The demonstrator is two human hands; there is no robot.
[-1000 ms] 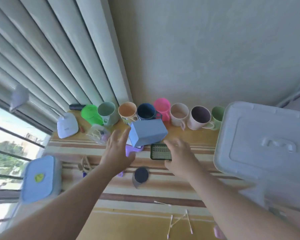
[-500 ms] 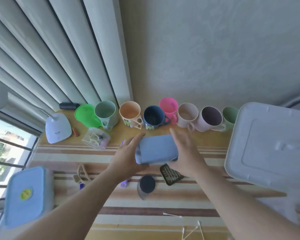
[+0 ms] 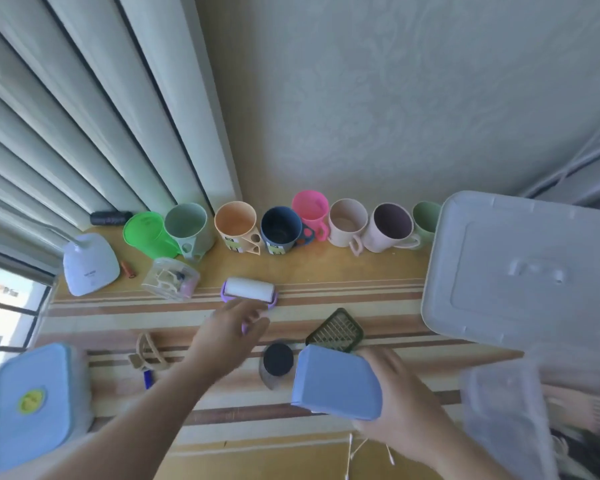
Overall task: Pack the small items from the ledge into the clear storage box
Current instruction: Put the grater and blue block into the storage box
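My right hand [image 3: 400, 400] grips a light blue box [image 3: 336, 381] low over the ledge, near the front right. The clear storage box [image 3: 506, 407] shows blurred at the lower right, just right of that hand. My left hand [image 3: 231, 332] reaches over the handle of a purple lint roller [image 3: 249, 289] with a white roll; its fingers are blurred and I cannot tell if they hold it. A dark green grid piece [image 3: 336, 329] and a round black-topped item [image 3: 277, 360] lie between the hands.
A row of coloured mugs [image 3: 236, 225] lines the wall. The storage box's grey lid [image 3: 527, 268] leans at the right. A white lamp base [image 3: 89, 265], a small clear case [image 3: 170, 278], a beige hair clip [image 3: 149, 351], a blue-lidded container [image 3: 28, 403] and cotton swabs [image 3: 361, 448] lie about.
Both hands held the blue box a moment ago. Now the right hand alone carries it down and to the right, while the left hand has let go and moved onto the lint roller.
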